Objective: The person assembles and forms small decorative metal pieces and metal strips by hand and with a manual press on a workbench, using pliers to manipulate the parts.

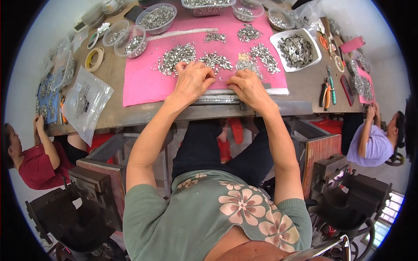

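Left hand and right hand are keeping fingers bent near the metal rail; grip contents: cannot tell. Metal pieces are lying in piles on the pink mat, apparently awaiting work; finished quantity: indeterminate.

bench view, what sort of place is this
Probably a small metal-parts workshop: piles of silvery metal pieces cover much of a pink mat, orange-handled pliers lie on the table, and another person is at its left.
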